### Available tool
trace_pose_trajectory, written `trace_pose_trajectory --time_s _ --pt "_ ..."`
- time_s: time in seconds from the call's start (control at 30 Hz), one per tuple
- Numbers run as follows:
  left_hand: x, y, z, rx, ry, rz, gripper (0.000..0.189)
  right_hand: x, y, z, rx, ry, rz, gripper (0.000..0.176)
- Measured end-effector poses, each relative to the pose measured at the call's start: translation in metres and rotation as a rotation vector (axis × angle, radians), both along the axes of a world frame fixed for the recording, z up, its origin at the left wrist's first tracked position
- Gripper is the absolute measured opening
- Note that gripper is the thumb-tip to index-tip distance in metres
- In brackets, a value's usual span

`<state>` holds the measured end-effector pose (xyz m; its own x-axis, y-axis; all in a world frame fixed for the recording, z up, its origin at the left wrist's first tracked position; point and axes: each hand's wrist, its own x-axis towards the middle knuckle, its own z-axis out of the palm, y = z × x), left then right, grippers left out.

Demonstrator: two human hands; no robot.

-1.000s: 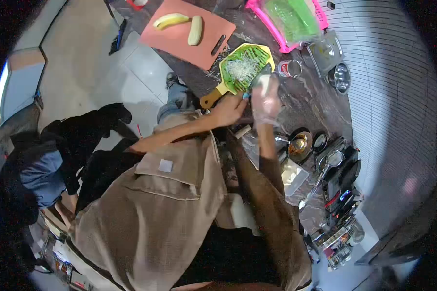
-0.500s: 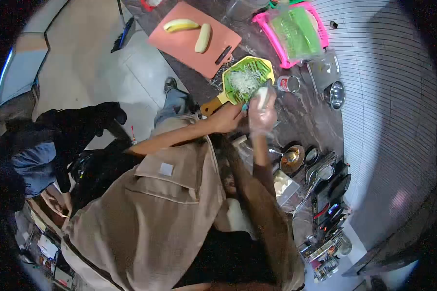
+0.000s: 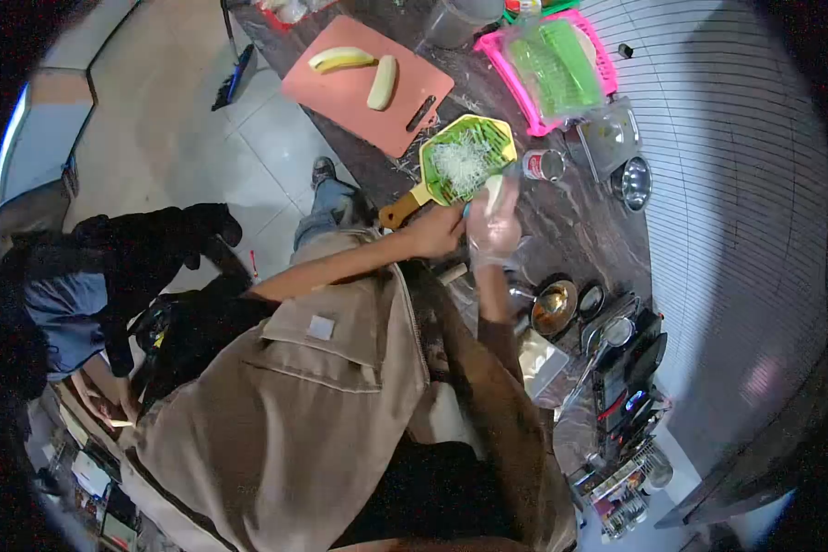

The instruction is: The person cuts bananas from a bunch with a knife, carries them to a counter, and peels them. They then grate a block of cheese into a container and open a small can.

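Note:
A yellow six-sided pan [image 3: 423, 166] with a wooden handle [image 3: 398, 211] holds green strips under a heap of white shreds [image 3: 465, 164]. My right hand [image 3: 494, 230], in a clear glove, is closed around a pale white piece [image 3: 495, 191] at the pan's near right edge. Beside it, my bare left hand [image 3: 437, 230] has its fingers closed. A bit of blue shows at its fingertips, perhaps a tool's handle; the rest is hidden. Beyond the pan, a pink cutting board [image 3: 340, 92] carries a partly peeled banana-like piece [image 3: 342, 59] and a fully peeled one [image 3: 383, 83].
Right of the pan stand a red-and-white can [image 3: 543, 165], a metal bowl [image 3: 633, 181] and a pink basket [image 3: 535, 115] with green contents. Nearer lie a pan with brown residue [image 3: 555, 305], a white tub [image 3: 540, 359] and utensils [image 3: 607, 331]. Another person's hand [image 3: 101, 396] shows at left.
My right hand and the white piece have shifted slightly down and left, staying at the pan's edge. The shreds and the pieces on the board look the same.

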<state>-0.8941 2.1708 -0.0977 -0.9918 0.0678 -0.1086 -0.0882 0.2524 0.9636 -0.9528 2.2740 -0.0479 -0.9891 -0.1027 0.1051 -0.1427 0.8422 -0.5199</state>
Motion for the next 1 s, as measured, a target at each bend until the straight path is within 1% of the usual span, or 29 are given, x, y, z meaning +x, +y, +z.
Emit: trace_pose_trajectory --time_s 0.03,0.07,0.1,0.13,0.17,0.2,0.23,0.3,0.33,0.37,0.43,0.47,0.5,0.57,0.6,0.63,0.67,0.7,0.77,0.8,0.83,0.9,0.93,0.97,1.0 --pt "0.002 -0.003 0.004 0.021 0.01 -0.044 0.033 -0.003 0.002 -0.003 -0.001 0.0 -0.01 0.052" --pt "0.004 0.003 -0.008 0.04 -0.028 -0.06 0.032 -0.01 0.004 -0.003 -0.058 -0.019 -0.031 0.054" --pt "0.003 0.003 -0.003 0.039 -0.028 -0.073 0.032 -0.018 0.003 0.001 -0.117 -0.035 -0.052 0.057" --pt "0.002 0.003 0.002 0.002 -0.048 -0.06 0.026 -0.027 0.002 0.007 0.073 -0.098 -0.102 0.056" --pt "-0.001 0.001 0.009 -0.036 -0.063 -0.044 0.024 -0.036 0.0 0.009 0.161 -0.108 -0.105 0.055" --pt "-0.002 -0.004 0.019 0.039 -0.087 -0.054 0.023 -0.042 -0.003 0.012 0.145 -0.118 -0.115 0.056" --pt "-0.003 -0.004 0.015 0.036 -0.083 -0.059 0.023 -0.046 -0.005 0.015 0.129 -0.13 -0.124 0.057" --pt "-0.001 0.002 -0.003 0.019 0.015 0.003 0.021 -0.052 -0.005 0.01 0.122 -0.112 -0.132 0.057" --pt "0.001 0.006 -0.01 0.051 0.003 0.057 0.02 -0.053 -0.005 0.006 0.116 -0.095 -0.136 0.057" --pt "0.001 0.002 -0.002 0.048 0.003 0.058 0.02 -0.051 -0.003 -0.002 0.114 -0.095 -0.136 0.057" --pt "-0.001 -0.007 0.021 -0.012 -0.177 0.01 0.022 -0.038 0.002 -0.017 -0.007 0.082 -0.043 0.053" --pt "-0.001 -0.008 0.02 -0.001 -0.062 0.072 0.023 -0.023 0.001 -0.013 0.102 0.012 -0.019 0.052" --pt "0.0 -0.009 0.019 0.002 -0.067 0.073 0.023 -0.009 -0.002 -0.012 0.076 -0.022 -0.012 0.05" --pt "0.002 -0.013 0.018 0.005 -0.045 0.018 0.022 0.0 0.006 -0.027 -0.067 0.123 0.062 0.052" --pt "0.005 -0.013 0.018 0.05 0.016 0.021 0.023 -0.003 0.004 -0.022 -0.075 -0.018 -0.013 0.051" --pt "0.004 -0.012 0.016 0.048 0.016 0.023 0.023 -0.006 0.004 -0.017 -0.084 -0.158 -0.093 0.051" --pt "0.003 -0.011 0.014 0.027 -0.007 0.006 0.024 -0.013 0.002 -0.019 0.009 0.053 -0.034 0.049" --pt "0.002 -0.008 0.012 0.007 -0.03 -0.01 0.026 -0.02 0.004 -0.019 0.008 0.055 -0.034 0.049" --pt "0.004 -0.004 0.006 -0.009 -0.007 0.001 0.027 -0.034 0.006 -0.013 0.126 -0.044 -0.092 0.048" --pt "0.005 -0.001 -0.002 0.026 0.004 0.0 0.027 -0.04 0.007 -0.014 0.174 -0.029 -0.096 0.05" --pt "0.005 0.0 -0.009 0.059 0.019 0.001 0.027 -0.048 0.01 -0.016 0.171 -0.023 -0.093 0.05" --pt "0.01 0.0 0.002 0.033 0.002 0.01 0.027 -0.058 0.019 -0.026 0.195 -0.062 -0.143 0.05" --pt "0.009 -0.003 0.008 0.007 -0.015 0.018 0.027 -0.055 0.022 -0.033 0.089 0.245 0.004 0.049" --pt "0.004 -0.008 0.014 0.002 -0.009 0.025 0.027 -0.05 0.019 -0.029 0.082 0.251 0.01 0.049" --pt "0.0 -0.01 0.019 0.006 -0.064 0.023 0.026 -0.037 0.012 -0.021 0.034 0.18 0.002 0.049"
